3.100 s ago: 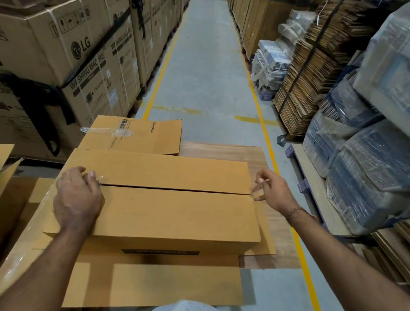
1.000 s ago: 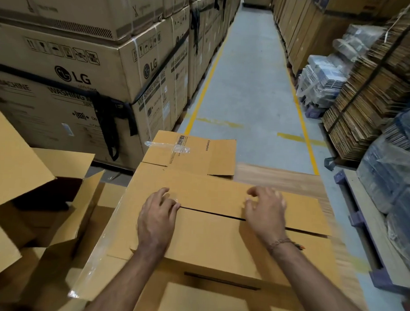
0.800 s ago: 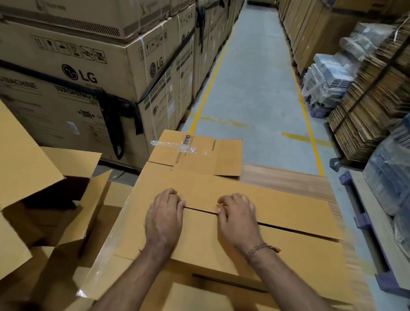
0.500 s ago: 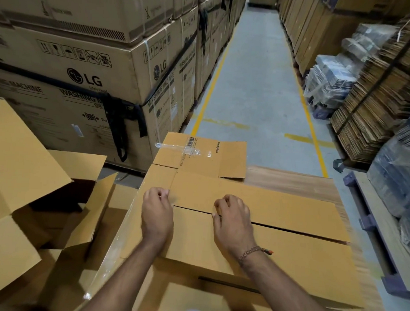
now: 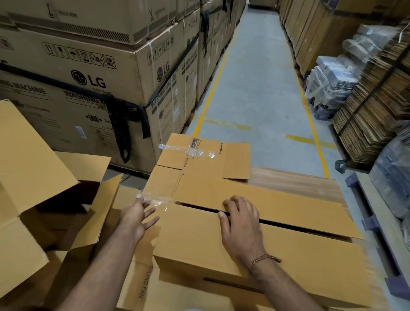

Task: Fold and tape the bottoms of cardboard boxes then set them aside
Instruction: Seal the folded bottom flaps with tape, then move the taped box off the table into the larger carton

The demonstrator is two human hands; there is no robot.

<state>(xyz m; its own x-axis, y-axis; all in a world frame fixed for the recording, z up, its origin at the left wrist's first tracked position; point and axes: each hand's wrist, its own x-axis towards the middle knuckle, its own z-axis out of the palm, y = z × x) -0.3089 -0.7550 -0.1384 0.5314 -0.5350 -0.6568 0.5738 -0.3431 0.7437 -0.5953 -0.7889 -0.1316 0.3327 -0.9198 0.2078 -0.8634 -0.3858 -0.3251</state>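
Your right hand [image 5: 239,228] lies flat on the box [image 5: 254,245], fingers loosely bent over the seam [image 5: 290,224] between the two closed flaps; it grips nothing. Your left hand [image 5: 136,219] is off the box's left end, fingers spread, fingertips [image 5: 140,196] touching a strip of clear tape [image 5: 155,199] that runs to the box corner. Beyond your hands a flat carton [image 5: 206,159] carries more tape. Left of your left hand stands an open box [image 5: 24,172]. The box sits on a wooden bench [image 5: 298,182].
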